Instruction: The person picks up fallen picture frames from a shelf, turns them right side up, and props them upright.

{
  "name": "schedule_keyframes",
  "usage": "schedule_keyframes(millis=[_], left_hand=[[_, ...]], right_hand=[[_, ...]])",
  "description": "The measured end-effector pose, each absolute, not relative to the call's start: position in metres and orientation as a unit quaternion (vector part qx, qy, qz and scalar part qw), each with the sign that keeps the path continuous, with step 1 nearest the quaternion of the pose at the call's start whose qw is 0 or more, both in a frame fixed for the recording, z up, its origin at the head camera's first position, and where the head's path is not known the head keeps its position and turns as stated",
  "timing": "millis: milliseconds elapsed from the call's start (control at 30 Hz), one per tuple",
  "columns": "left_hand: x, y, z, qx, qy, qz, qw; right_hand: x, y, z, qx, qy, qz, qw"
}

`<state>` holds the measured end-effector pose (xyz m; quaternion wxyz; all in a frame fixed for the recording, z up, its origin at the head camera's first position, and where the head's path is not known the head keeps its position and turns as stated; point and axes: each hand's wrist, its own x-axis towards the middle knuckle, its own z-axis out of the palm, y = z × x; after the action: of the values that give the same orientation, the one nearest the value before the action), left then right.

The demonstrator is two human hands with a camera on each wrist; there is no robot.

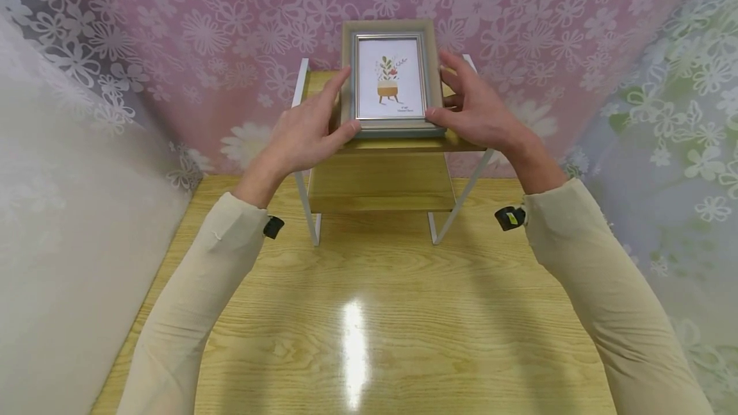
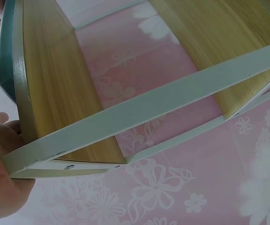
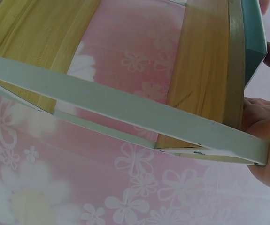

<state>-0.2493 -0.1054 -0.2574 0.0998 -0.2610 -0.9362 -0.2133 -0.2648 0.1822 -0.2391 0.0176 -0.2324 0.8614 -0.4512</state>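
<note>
Picture frame sits on the small table in front of you, between your two hands. Its lower edge is near the table's front edge, and in the head view its upper part reaches past the back edge; you cannot tell how far it tilts.

Your left hand holds the frame's left side, thumb on the lower left corner and index finger along the edge higher up. Your right hand holds the right side, thumb on the front of the lower right corner and fingers bent along the side. So both grips are on the frame.

Inside its pale border is a picture of a plant in a pot on legs. Both wrist views show the frame's greenish-blue side next to the wooden table top, with your hands beside the ends of the white metal legs; whether they touch the metal, you cannot tell.

Below the top is a wooden shelf. The table stands on a yellow wooden floor, before a pink wall with white flowers. Your sleeves are cream.
</note>
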Motion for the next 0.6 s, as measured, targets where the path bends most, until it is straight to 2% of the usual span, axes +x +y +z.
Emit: schedule_keyframes(millis=[600], left_hand=[[-0.2481, -0.106, -0.2573, -0.282, -0.926, -0.226, 0.11]], right_hand=[[-0.261, 0.188, -0.2386, -0.208, 0.841, -0.499, 0.015]])
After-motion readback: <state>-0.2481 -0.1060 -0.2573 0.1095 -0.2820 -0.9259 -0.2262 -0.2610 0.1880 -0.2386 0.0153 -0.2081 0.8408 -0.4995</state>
